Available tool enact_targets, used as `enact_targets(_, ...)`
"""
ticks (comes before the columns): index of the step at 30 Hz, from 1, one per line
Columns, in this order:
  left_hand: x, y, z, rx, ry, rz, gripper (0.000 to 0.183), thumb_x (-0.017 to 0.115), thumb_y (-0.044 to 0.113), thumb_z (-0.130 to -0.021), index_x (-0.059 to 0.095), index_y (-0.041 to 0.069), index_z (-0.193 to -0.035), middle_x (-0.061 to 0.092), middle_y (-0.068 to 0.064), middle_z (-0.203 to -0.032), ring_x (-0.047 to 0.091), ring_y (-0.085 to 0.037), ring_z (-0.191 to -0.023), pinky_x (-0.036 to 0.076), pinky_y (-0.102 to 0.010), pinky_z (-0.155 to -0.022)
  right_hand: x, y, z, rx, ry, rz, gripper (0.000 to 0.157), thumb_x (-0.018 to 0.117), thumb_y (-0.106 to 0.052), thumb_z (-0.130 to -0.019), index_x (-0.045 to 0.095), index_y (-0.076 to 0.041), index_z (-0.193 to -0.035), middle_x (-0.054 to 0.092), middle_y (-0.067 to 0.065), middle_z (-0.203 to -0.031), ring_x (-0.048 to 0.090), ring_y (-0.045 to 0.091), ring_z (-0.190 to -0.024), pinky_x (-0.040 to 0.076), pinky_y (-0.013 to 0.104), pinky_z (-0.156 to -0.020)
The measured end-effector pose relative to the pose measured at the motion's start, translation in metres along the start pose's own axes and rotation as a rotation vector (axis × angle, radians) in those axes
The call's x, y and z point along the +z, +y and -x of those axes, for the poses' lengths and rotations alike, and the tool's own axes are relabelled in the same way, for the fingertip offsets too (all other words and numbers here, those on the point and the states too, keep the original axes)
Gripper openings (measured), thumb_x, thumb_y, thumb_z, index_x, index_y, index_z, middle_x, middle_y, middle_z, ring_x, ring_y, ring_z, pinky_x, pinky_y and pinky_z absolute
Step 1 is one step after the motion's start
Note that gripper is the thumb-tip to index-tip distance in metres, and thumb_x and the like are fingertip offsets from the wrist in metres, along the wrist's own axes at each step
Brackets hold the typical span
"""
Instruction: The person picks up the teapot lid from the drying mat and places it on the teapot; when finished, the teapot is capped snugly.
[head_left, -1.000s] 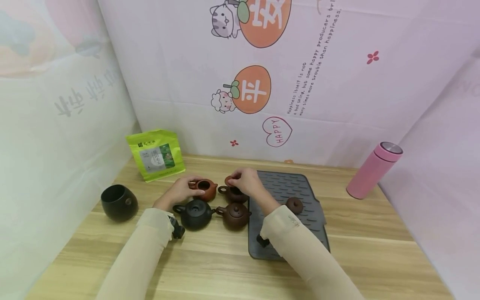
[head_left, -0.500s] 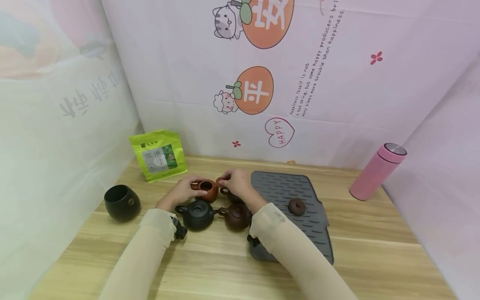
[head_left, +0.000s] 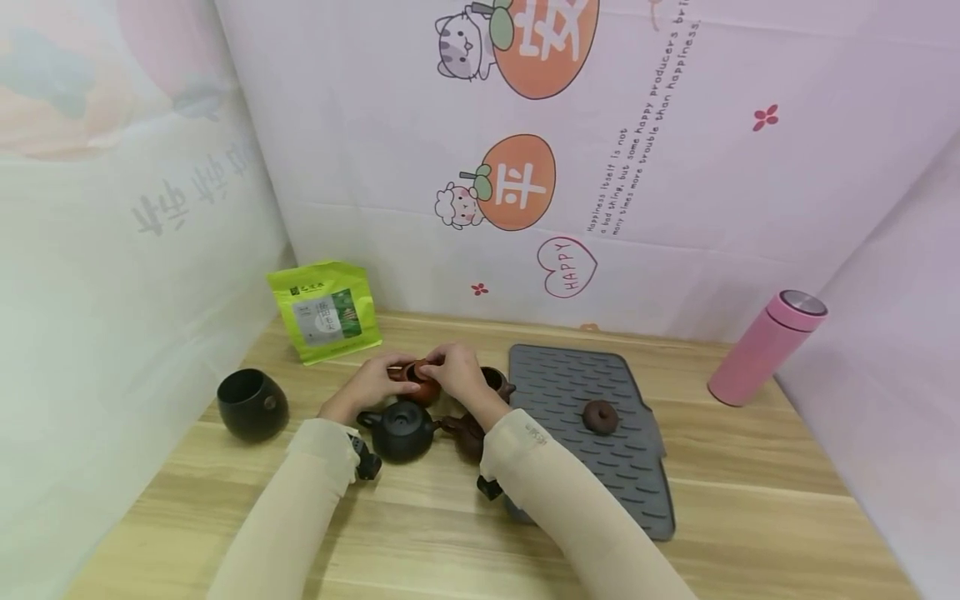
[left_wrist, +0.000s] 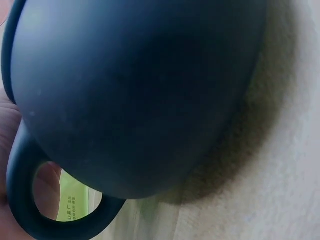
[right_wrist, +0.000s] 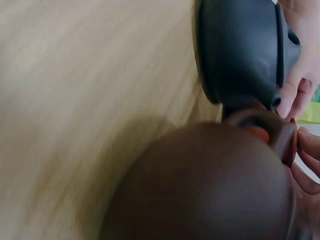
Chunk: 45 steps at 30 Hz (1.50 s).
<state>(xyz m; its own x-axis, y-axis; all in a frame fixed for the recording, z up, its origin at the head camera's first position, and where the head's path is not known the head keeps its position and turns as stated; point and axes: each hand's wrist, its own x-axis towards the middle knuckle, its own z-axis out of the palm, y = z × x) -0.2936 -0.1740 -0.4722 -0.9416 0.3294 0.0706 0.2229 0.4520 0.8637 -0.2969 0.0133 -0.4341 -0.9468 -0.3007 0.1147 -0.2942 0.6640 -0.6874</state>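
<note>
My left hand grips the small reddish-brown teapot at its handle side. Its round lid is pinched in my right hand, right at the pot's opening in the head view. In front of the left hand stands a black teapot with its lid on, which fills much of the left wrist view. A dark brown teapot sits beside it, partly hidden by the right forearm in the head view. Behind that one, a lidless dark brown teapot shows past the right hand.
A grey ridged mat lies to the right, bearing a round dark brown lid. Far right stands a pink flask. A black cup is at the left, with a green tea pouch behind it.
My right hand has carried the lid leftward from over the lidless brown teapot to the reddish-brown teapot's opening. My left hand keeps its hold, and the head view has shifted slightly.
</note>
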Motion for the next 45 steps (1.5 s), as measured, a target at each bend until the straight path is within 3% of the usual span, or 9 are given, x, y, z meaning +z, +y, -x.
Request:
enact_targets(10,0.003,-0.002,-0.003,0.018,0.001,-0.005,0.052,0.079,0.018,-0.085,0.06,0.0,-0.13,0.06,-0.017,-0.125,0.06,-0.031,-0.11,0.051,-0.041,-0.09,0.007,-0.005,-0.002,0.024,0.008,0.011,0.013,0.075,-0.019,-0.088,0.076,-0.009,-0.098,0.071,0.002,-0.093,0.065,0.019,-0.09,0.054,0.026,-0.072)
enact_targets(19,0.006,-0.003,-0.004,0.019,-0.009,0.013,0.053,0.078,0.015,-0.085,0.058,-0.002,-0.131,0.057,-0.019,-0.128,0.059,-0.032,-0.112,0.051,-0.039,-0.09,0.014,-0.001,0.0,-0.008,0.039,0.082,0.015,0.074,-0.02,-0.089,0.077,-0.01,-0.1,0.072,0.002,-0.098,0.065,0.021,-0.096,0.053,0.031,-0.081)
enact_targets(28,0.006,0.003,-0.003,-0.013,-0.033,0.014,0.052,0.076,0.015,-0.087,0.056,-0.003,-0.132,0.056,-0.02,-0.13,0.058,-0.032,-0.113,0.051,-0.039,-0.09,0.015,0.002,0.002,-0.028,0.045,0.089,0.015,0.074,-0.02,-0.089,0.076,-0.01,-0.101,0.072,0.003,-0.098,0.066,0.021,-0.096,0.053,0.03,-0.08)
enact_targets(37,0.0,0.011,-0.006,0.02,-0.069,-0.124,0.062,0.075,0.019,-0.088,0.049,-0.01,-0.136,0.053,-0.024,-0.133,0.052,-0.037,-0.119,0.044,-0.046,-0.098,-0.012,0.007,0.012,0.066,-0.027,0.066,0.029,0.069,-0.025,-0.093,0.07,-0.011,-0.118,0.067,0.003,-0.116,0.061,0.022,-0.107,0.054,0.034,-0.079)
enact_targets(45,0.004,0.035,-0.015,0.116,-0.096,-0.263,0.06,0.073,0.022,-0.09,0.049,-0.003,-0.139,0.049,-0.019,-0.14,0.045,-0.035,-0.128,0.035,-0.049,-0.106,-0.052,0.029,0.026,0.083,0.045,0.114,0.029,0.069,-0.026,-0.093,0.071,-0.011,-0.118,0.068,0.003,-0.115,0.062,0.023,-0.104,0.053,0.039,-0.082)
